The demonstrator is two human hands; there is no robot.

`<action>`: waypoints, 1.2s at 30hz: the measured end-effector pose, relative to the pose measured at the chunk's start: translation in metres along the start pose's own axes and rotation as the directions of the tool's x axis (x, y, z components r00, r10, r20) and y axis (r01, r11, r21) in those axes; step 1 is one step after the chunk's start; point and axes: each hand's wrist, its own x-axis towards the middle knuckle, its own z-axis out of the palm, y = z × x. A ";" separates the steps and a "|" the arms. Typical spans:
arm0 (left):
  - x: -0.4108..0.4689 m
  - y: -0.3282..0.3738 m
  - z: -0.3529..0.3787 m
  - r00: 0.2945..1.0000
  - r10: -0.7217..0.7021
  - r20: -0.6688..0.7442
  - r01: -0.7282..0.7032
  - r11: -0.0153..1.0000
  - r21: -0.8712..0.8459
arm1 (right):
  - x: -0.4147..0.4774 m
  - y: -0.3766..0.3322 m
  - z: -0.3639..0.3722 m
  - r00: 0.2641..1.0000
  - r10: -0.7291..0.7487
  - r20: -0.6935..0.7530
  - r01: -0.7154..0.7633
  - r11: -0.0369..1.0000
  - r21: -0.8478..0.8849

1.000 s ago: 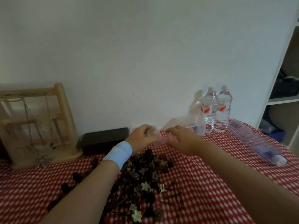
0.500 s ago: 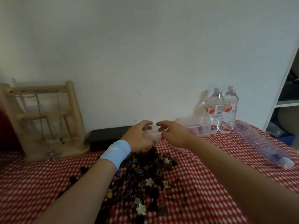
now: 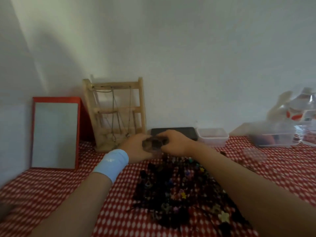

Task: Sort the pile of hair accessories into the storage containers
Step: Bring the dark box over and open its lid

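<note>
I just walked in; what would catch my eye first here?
The left hand and right hand meet mid-table, both gripping a small clear container. Just nearer the camera, a dark pile of hair accessories sprawls over the red checked tablecloth. A red-framed panel stands at the far left.

no text can be read; the bottle [image 3: 307, 113] label is blurred.

red/white checked cloth [image 3: 56, 189], light blue wristband [image 3: 112, 162], red-framed mirror [image 3: 55, 132], black box [image 3: 174, 133], mostly dark pile [image 3: 181, 189], pale wood rack [image 3: 118, 113]
</note>
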 end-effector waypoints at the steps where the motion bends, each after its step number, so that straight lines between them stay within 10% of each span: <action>1: -0.004 -0.010 -0.003 1.000 -0.012 0.001 0.012 1.000 0.000 | 0.006 -0.005 0.005 1.000 -0.014 0.015 0.014 1.000 0.006; 13: -0.020 -0.042 0.007 0.992 -0.122 0.024 0.116 0.980 0.164 | 0.018 -0.010 0.025 0.995 -0.045 0.094 0.059 0.987 -0.148; 21: 0.009 0.010 0.000 0.964 0.012 -0.264 0.022 0.992 0.122 | 0.001 0.038 -0.019 0.991 -0.067 -0.116 0.037 0.969 -0.246; 28: 0.054 0.030 0.025 1.000 -0.020 -0.012 0.022 0.975 0.220 | -0.005 0.086 -0.029 0.980 -0.075 -0.183 -0.011 0.903 -0.429; 36: 0.073 0.018 0.031 0.998 0.039 -0.053 -0.016 0.927 0.374 | 0.009 0.088 -0.039 0.985 -0.147 -0.086 0.071 0.810 -0.582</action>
